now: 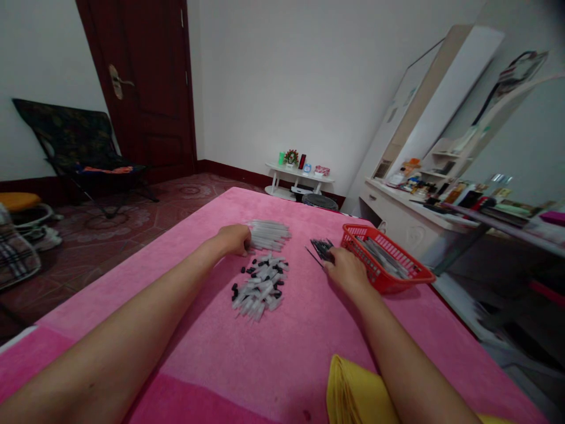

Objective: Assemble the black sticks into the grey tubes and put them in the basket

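Observation:
My left hand (235, 239) is at the left end of a stack of translucent tubes (270, 235), its fingers curled down; what is between the fingertips is hidden. On the right, my right hand (348, 271) has its fingers closed over the near end of a bundle of thin black sticks (321, 247). One stick lies slightly apart on the bundle's left. Between my hands, nearer to me, lies a loose heap of short clear caps (260, 290) mixed with small black pieces (235, 290).
A red plastic basket (383, 281) holding grey, pen-like sticks (384, 257) stands just right of my right hand. Folded yellow cloth (357, 388) lies under my right forearm. A pink cloth (304, 335) covers the table. Beyond it are a low white shelf (282, 172) and a dresser (397, 203).

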Tool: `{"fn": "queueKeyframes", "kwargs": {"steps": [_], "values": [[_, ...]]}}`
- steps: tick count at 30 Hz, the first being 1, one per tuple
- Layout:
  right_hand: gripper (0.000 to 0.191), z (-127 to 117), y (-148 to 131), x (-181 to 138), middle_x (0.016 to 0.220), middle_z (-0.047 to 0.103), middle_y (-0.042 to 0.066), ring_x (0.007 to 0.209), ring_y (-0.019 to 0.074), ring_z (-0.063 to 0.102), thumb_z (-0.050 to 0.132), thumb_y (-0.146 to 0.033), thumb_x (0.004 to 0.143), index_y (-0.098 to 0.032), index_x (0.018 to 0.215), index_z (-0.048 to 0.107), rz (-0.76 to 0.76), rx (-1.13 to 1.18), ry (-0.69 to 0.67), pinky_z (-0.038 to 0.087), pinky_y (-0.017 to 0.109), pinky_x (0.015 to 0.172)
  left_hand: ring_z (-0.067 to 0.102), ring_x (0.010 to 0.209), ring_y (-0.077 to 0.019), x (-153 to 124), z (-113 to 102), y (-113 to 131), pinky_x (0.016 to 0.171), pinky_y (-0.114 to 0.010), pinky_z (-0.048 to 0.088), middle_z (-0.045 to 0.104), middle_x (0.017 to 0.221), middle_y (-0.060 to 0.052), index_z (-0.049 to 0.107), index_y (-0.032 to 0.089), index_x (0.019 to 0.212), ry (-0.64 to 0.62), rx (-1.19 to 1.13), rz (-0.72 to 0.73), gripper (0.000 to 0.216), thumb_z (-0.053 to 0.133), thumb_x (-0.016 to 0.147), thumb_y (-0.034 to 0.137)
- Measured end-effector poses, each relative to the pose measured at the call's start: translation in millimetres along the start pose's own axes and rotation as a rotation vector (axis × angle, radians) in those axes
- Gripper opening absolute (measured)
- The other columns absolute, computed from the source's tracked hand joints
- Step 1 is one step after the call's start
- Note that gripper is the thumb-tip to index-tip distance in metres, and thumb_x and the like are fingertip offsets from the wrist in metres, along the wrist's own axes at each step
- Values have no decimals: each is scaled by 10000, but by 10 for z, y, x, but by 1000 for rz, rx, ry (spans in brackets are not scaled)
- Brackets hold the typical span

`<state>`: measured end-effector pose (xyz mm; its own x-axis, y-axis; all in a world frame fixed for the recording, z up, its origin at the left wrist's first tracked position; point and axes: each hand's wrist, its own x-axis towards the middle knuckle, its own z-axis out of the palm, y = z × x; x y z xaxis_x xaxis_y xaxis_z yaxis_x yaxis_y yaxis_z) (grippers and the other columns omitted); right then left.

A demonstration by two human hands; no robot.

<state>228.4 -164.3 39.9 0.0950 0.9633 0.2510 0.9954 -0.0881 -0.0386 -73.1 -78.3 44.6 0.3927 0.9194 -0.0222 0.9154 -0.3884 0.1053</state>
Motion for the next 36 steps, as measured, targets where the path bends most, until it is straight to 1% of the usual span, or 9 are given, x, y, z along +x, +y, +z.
{"fn": "queueKeyframes", "kwargs": {"steps": [3,5,7,10,12,16,21,30,36], "values": [[218,142,-42,-52,1009,676,117,917,258,644,580,-302,804,-185,966,668,29,-80,-91,444,312,703,635,702,-164,4,-17,40,551,-212,381,725,780,3,748,274,796,34,-46,31,203,675,607,286],[195,168,-32,-62,993,679,121,915,256,647,563,-283,816,-175,940,667,32,-101,-110,438,308,696,642,731,-168,13,-25,72,574,-213,398,729,808,4,745,271,812,91,-87,53,202,666,627,268],[193,146,-22,-62,964,686,132,901,258,652,542,-268,827,-162,936,661,47,-103,-103,429,304,679,648,758,-176,25,-16,105,604,-220,413,731,835,-5,741,257,823,160,-123,81,191,661,649,256],[202,65,-40,-62,894,698,125,852,251,659,504,-263,849,-166,958,643,38,-47,-28,411,298,659,651,787,-178,53,34,145,646,-221,426,732,866,-18,728,240,853,243,-193,137,188,653,681,232],[183,11,-73,-65,866,703,96,839,229,655,493,-250,855,-186,948,637,-53,49,35,401,283,666,649,805,-175,73,76,162,659,-216,428,732,887,-22,721,234,879,288,-234,170,198,638,700,210],[143,-36,-139,-72,888,701,46,818,179,633,511,-180,829,-203,875,644,-270,245,115,387,248,667,648,830,-178,99,126,185,686,-219,435,730,925,-20,719,228,903,349,-277,227,226,589,730,161],[161,-27,-160,-76,906,697,48,812,167,618,519,-144,811,-195,867,661,-347,324,146,396,247,691,650,817,-183,93,121,231,691,-223,440,732,907,-22,723,222,898,366,-316,263,221,590,733,160],[191,-35,-153,-70,950,698,65,889,185,620,536,-130,809,-191,907,688,-399,306,157,428,274,771,650,804,-183,28,98,337,652,-218,431,735,892,-23,730,231,902,328,-293,288,223,608,721,183],[177,-103,-223,-95,925,691,55,874,174,610,541,-126,820,-201,889,686,-416,249,183,427,261,755,652,828,-192,-7,91,435,677,-238,438,730,938,-44,728,232,942,304,-300,365,249,591,741,179]]}}
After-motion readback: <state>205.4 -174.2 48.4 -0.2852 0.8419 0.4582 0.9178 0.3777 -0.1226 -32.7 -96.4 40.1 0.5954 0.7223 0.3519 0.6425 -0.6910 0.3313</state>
